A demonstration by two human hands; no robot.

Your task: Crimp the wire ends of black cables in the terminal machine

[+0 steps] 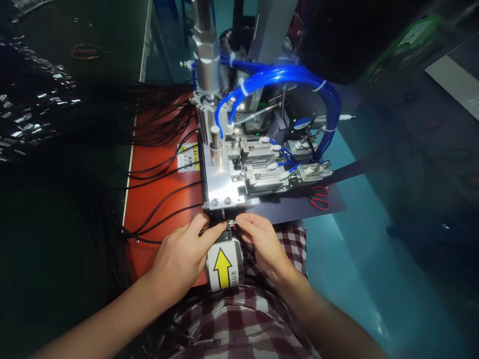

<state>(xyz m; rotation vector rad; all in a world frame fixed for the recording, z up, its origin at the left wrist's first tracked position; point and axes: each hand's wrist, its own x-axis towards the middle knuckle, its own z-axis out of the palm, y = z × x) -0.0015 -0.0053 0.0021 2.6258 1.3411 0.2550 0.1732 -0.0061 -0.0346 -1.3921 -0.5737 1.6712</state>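
At the front end of the machine (220,187), my two hands meet over a small bright piece with thin coloured wires (232,224), red among them. My right hand (262,242) pinches this piece between thumb and forefinger. My left hand (185,249) is closed at the machine's front edge, its thumb tip touching near the wires; what its curled fingers hold is hidden. Just below is a white cylinder with a yellow arrow (223,268). Several black cables (162,202) run leftward out of the machine's side.
The orange-red board (149,159) left of the machine carries a warning label (189,157). Blue air tubes (280,75) arch overhead beside a metal cylinder (205,60). Red-handled scissors or snips (320,198) lie at right, red-handled pliers (86,52) far left. Cable bundles (37,99) fill the left.
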